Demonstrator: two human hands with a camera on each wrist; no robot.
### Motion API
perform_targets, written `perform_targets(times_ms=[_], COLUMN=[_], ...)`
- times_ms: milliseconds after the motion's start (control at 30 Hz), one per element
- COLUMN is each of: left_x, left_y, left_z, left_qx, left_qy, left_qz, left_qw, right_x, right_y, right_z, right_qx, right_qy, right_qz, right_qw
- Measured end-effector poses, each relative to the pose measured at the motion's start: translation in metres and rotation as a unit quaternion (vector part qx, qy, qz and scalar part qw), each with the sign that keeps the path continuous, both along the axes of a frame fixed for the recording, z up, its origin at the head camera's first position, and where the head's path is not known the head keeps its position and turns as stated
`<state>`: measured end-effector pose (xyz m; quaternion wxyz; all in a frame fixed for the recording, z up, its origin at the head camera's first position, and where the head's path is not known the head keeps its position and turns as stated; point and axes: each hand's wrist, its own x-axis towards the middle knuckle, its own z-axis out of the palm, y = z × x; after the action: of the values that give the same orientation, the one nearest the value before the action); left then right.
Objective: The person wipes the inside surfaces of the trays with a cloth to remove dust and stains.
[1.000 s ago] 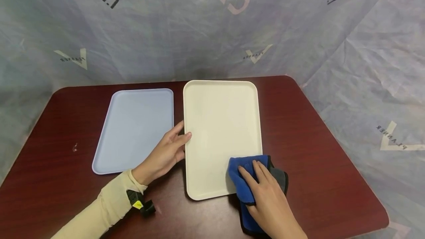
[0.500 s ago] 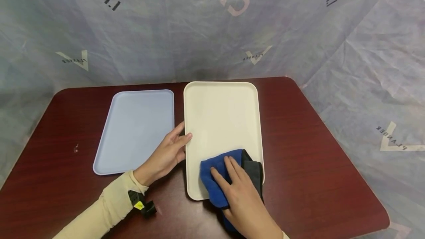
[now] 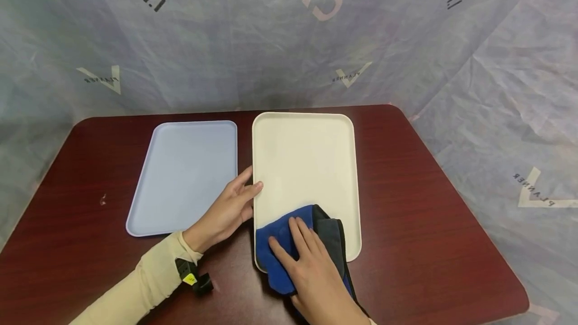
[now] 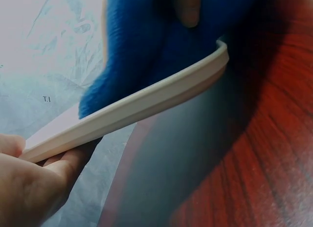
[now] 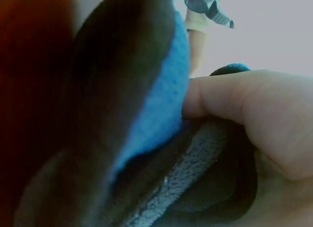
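Note:
A cream rectangular tray is held up off the table by my left hand, thumb over the left rim and fingers beneath. In the left wrist view the tray's edge runs at a slant above the tabletop. My right hand holds a folded blue and grey cloth with black edging against the near left corner of the tray. Its fingers are spread over the cloth, and in the right wrist view the thumb bears on a fold. The cloth hides that corner and hangs past the near rim.
To the left, a light blue tray lies on the dark red table, partly behind my left forearm. Printed grey sheeting hangs behind the table and along its right side. A black strapped device sits at my left wrist.
My right hand has slid the cloth leftward along the near end of the cream tray, from the right corner to the left one. My left hand keeps its grip on the rim.

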<state>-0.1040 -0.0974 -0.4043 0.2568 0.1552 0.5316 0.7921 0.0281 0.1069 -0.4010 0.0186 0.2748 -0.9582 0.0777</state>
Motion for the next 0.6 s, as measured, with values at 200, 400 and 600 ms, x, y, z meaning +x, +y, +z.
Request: perform_targets(times_ms=[200,400,600], left_x=[0.001,0.002,0.001], left_y=[0.000,0.000,0.000], left_z=[0.001,0.002,0.002], left_qx=[-0.005,-0.007,0.000], left_qy=[-0.001,-0.004,-0.003], left_qz=[-0.002,-0.002,0.000], left_qw=[1.0000,1.0000,1.0000], right_x=[0.005,0.004,0.000], right_y=[0.004,0.009,0.024], right_z=[-0.001,-0.002,0.001], right_qx=[0.008,-0.008,-0.024], right_qy=[0.011,0.009,0.007], right_qz=[0.015,0.005,-0.055], right_qw=[0.9998,0.9999,0.9981])
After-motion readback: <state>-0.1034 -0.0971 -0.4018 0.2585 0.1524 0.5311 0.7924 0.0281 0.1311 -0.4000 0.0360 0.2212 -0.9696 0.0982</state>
